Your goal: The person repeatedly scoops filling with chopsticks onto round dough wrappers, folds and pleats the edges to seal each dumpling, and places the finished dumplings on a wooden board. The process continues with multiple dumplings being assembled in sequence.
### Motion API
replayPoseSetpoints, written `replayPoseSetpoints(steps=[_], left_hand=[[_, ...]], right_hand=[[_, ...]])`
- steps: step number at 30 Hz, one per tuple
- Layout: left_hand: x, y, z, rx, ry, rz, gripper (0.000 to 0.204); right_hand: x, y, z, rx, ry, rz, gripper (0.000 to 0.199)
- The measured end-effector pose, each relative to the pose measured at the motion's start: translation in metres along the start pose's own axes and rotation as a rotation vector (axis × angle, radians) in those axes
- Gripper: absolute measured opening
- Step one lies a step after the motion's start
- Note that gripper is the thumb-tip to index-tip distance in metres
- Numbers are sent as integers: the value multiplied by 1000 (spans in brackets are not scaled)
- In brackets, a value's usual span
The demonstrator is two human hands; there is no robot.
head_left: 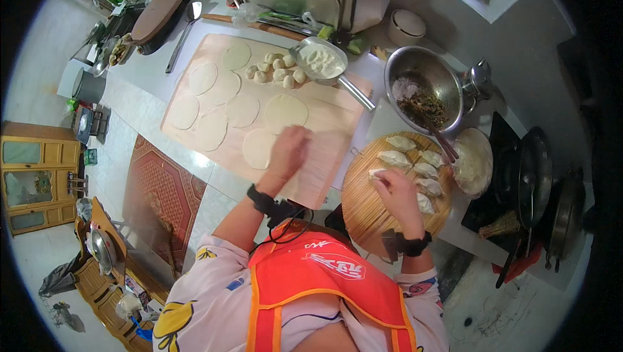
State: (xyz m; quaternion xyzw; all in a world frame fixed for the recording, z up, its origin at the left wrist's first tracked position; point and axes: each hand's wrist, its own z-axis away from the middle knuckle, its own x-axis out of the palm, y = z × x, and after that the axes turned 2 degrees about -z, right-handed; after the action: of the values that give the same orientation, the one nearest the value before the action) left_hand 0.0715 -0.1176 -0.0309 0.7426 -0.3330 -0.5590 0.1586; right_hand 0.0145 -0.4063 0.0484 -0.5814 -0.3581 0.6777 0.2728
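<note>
My right hand (397,197) is over the round bamboo tray (363,206), fingertips pinching a white dumpling (376,173) at the tray's left part. Several folded dumplings (426,170) lie beside and beyond that hand on the same tray. My left hand (290,152) reaches over the pale mat (311,170), its fingertips at the near right edge of a round dough wrapper (285,113). Those fingers are curled and blurred, so their grip is not clear. Another wrapper (258,149) lies just left of this hand, and several more wrappers (211,130) are spread leftward.
Small dough balls (279,69) sit on the mat's far part beside a metal scoop of flour (321,61). A steel bowl of filling (425,89) stands behind the tray, with chopsticks (446,147) leaning over its rim. A dark wok (533,163) is at the right.
</note>
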Motion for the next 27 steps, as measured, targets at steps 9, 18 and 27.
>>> replayPoseSetpoints(steps=[9, 18, 27], left_hand=[[-14, -97, -76, -608, -196, -157, 44], [12, -38, -57, -158, -249, -174, 15], [74, 80, -53, -331, -437, 680, 40]], right_hand=[[63, 14, -45, 239, 232, -388, 48], [-24, 65, -43, 85, 897, -475, 65], [-124, 79, -96, 108, 496, -156, 22]])
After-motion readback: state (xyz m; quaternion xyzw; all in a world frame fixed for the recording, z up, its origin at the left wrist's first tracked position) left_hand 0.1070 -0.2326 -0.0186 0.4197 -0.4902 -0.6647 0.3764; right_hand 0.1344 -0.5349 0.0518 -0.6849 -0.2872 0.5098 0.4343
